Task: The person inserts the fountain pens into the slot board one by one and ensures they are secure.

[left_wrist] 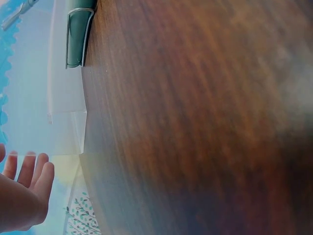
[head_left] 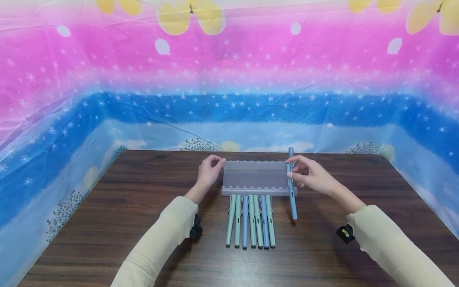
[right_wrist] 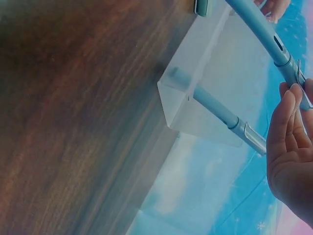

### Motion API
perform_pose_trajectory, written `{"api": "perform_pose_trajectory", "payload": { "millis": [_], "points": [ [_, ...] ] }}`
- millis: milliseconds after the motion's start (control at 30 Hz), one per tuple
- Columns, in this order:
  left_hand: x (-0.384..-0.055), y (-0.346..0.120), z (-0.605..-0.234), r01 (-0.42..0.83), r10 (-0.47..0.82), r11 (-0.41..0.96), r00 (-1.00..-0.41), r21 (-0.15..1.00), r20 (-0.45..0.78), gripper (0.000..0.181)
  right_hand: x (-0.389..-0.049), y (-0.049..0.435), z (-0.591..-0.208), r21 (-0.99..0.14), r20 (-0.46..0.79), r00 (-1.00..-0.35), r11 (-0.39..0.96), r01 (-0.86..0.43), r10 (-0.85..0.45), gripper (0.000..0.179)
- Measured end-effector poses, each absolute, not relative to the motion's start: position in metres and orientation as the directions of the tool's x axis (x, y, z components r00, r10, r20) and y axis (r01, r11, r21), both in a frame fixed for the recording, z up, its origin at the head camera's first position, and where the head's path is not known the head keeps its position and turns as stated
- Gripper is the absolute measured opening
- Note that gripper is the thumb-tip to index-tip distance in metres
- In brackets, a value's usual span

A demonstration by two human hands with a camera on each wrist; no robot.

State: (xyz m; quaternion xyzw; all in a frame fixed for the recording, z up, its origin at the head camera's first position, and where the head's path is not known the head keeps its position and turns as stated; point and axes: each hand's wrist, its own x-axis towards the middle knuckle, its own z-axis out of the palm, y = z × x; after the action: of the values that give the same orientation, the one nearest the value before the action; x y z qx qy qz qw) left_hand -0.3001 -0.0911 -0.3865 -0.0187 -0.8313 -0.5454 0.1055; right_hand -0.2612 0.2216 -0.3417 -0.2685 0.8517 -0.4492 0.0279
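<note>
A clear plastic pen rack [head_left: 255, 175] with scalloped edges stands tilted back on the table. At its upper left corner, the thumb and fingertips of my left hand [head_left: 209, 172] pinch the edge. My right hand [head_left: 313, 174] holds a light blue fountain pen [head_left: 293, 201] by its clipped cap, in front of the rack's right end, barrel pointing down toward me. Behind it, a second light blue pen [right_wrist: 215, 106] leans in the rack's rightmost place, cap up. Several green pens [head_left: 231, 223] and two blue pens [head_left: 245, 225] lie in a row before the rack, clips toward it.
The dark wooden table [head_left: 143, 179] extends around the rack on all sides. A printed pink and blue cloth [head_left: 229, 99] hangs behind and beside the table. Black wrist straps [head_left: 195, 228] sit at both sleeve cuffs.
</note>
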Motion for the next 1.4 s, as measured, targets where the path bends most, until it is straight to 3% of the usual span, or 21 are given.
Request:
{"api": "perform_pose_trajectory", "payload": {
  "millis": [1033, 1400],
  "points": [
    [-0.299, -0.090, -0.386, 0.153, -0.087, 0.398, -0.975, 0.905, 0.203, 0.021, -0.292, 0.214, -0.310, -0.717, 0.302, -0.890, 0.534, -0.448, -0.341, 0.038],
    [-0.301, -0.090, -0.390, 0.167, -0.097, 0.414, -0.969, 0.895, 0.226, 0.021, -0.296, 0.205, -0.319, -0.558, 0.495, -0.803, 0.588, -0.586, -0.331, 0.034]
  ]
}}
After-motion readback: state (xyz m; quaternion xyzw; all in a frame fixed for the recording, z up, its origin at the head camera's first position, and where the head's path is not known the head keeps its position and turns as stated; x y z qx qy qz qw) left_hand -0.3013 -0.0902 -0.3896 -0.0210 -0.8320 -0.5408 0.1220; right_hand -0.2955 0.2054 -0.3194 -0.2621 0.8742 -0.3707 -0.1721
